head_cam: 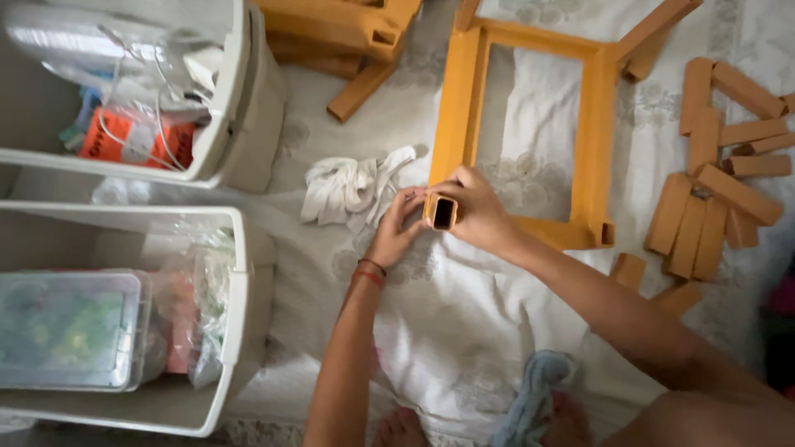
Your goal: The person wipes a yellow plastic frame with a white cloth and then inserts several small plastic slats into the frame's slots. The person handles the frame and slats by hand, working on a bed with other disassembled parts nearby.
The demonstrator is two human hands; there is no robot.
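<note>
Tube (pixel 441 212): short, orange, rectangular and hollow, its dark open end facing the camera. Held between both hands over the white cloth (pixel 464 331).

Right hand (pixel 476 207): closed around the tube from its right side, fingers curled over the top.

Left hand (pixel 396 228): fingertips pinched on the tube's left edge; red thread band at the wrist.

Frame (pixel 530 132): orange, rectangular, open in the middle, lying flat just beyond the right hand; its near left corner sits right by the tube, contact not clear.

Rag (pixel 352 186): white, crumpled, just beyond the left hand.

Blocks (pixel 716 182): a loose pile of orange-brown pieces, well right of the right hand; two more lie beside the right forearm.

Bins (pixel 236 273): two white tubs left of the left hand, the near one with a clear lidded box and plastic bags, the far one with cables and an orange packet.

Blue cloth (pixel 534 393): bunched, near the person's feet, under the right forearm.
</note>
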